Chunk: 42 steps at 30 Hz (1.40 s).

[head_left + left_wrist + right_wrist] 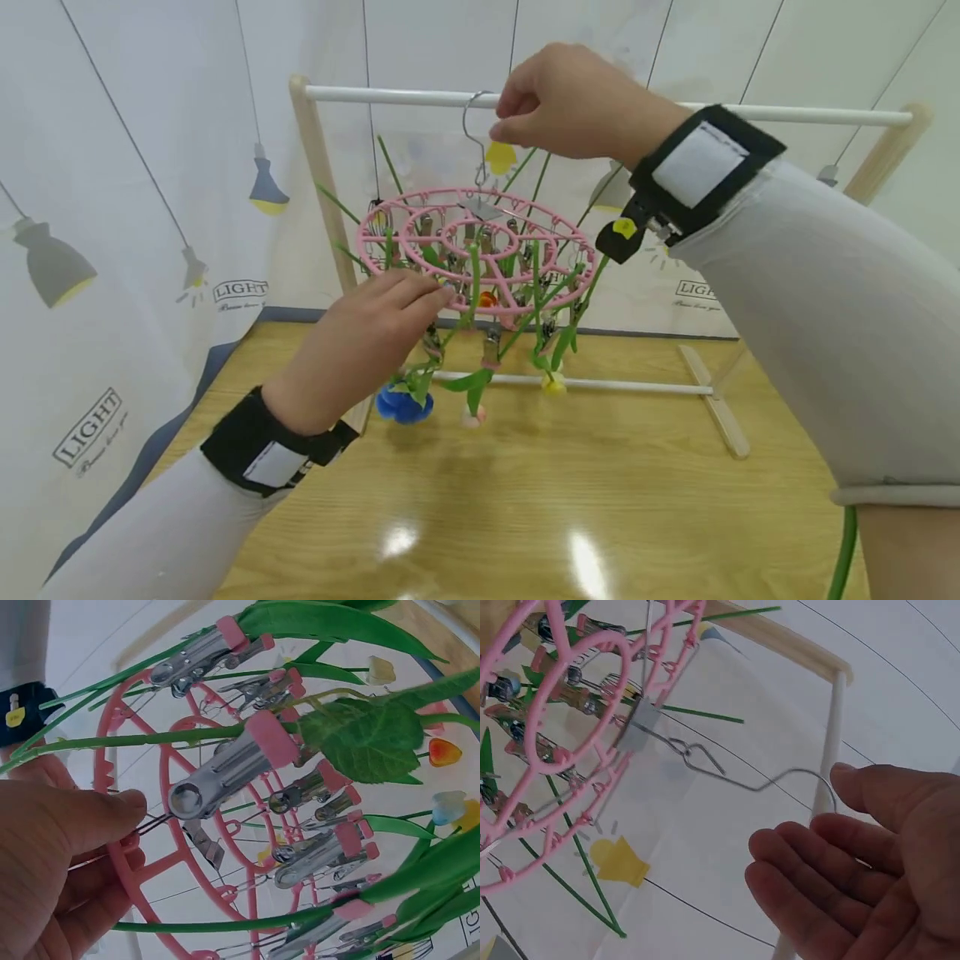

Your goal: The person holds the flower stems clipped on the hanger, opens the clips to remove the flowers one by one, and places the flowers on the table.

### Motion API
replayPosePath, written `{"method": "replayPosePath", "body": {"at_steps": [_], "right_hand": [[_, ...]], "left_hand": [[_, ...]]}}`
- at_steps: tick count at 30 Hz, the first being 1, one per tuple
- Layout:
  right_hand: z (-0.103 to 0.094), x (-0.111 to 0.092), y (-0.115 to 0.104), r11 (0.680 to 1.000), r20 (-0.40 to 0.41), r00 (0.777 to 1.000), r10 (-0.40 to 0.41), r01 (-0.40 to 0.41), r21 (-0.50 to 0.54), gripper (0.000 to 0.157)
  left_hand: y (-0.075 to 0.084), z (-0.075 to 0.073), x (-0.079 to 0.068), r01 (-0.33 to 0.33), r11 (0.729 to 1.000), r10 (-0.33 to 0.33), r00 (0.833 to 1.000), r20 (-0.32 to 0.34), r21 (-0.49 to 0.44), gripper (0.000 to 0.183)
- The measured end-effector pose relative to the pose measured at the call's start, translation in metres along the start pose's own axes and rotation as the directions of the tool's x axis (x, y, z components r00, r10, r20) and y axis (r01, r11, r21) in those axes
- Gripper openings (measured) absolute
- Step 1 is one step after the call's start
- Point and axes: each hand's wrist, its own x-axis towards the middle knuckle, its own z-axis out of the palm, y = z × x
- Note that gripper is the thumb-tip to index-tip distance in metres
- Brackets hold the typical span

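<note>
With the left hand [360, 342], pinching the rim of the rack [498, 275], hung with flowers [405, 404], below the rod [390, 96]; with the right hand [566, 104], bending fingers beside the hook [757, 789], cannot tell whether gripping

From my remote station, I get the head view in front of the hanger [498, 273], facing forward and down, set far enough back to take in nearly all of it. My left wrist camera sits closest, just beside the hanger, turned sideways and facing across its clips [232, 769]. My right wrist camera, also sideways, looks at the hook [754, 789] above the hanger; it shares that hook and the bar [832, 742] with my head view
</note>
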Motion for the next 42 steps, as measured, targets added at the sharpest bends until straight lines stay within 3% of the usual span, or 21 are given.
{"method": "replayPosePath", "body": {"at_steps": [3,7,15,18,23,27,35,42], "right_hand": [[0.012,0.004,-0.005,0.999,0.078,0.996,0.039,-0.039,-0.002,0.038],[0.025,0.005,-0.007,0.996,0.124,0.989,0.080,-0.085,0.041,0.035],[0.036,0.011,-0.004,0.963,0.072,0.990,0.125,-0.139,0.232,0.032],[0.042,0.014,0.000,0.919,0.041,0.983,0.179,-0.182,0.351,0.031],[0.053,0.017,0.005,0.795,-0.001,0.969,0.246,-0.202,0.573,0.027],[0.058,0.017,0.008,0.733,-0.013,0.962,0.272,-0.198,0.651,0.026],[0.059,0.017,0.010,0.714,-0.016,0.964,0.266,-0.186,0.675,0.022],[0.055,0.014,0.013,0.720,-0.002,0.964,0.267,-0.198,0.665,0.024]], "left_hand": [[0.001,0.003,0.002,-0.002,1.000,0.002,1.000,-0.002,0.005,0.032],[0.003,0.006,0.006,-0.016,1.000,0.016,1.000,-0.006,0.018,0.029],[0.004,0.010,0.012,-0.023,0.999,0.024,1.000,-0.014,0.027,0.031],[0.005,0.012,0.014,-0.028,0.999,0.028,0.999,-0.019,0.016,0.030],[0.007,0.013,0.016,-0.035,0.999,0.035,0.999,-0.026,0.009,0.029],[0.008,0.014,0.016,-0.034,0.999,0.034,0.999,-0.026,0.005,0.030],[0.008,0.016,0.015,-0.043,0.999,0.044,0.998,-0.046,0.014,0.028],[0.007,0.017,0.016,-0.047,0.998,0.049,0.996,-0.070,0.029,0.031]]}}
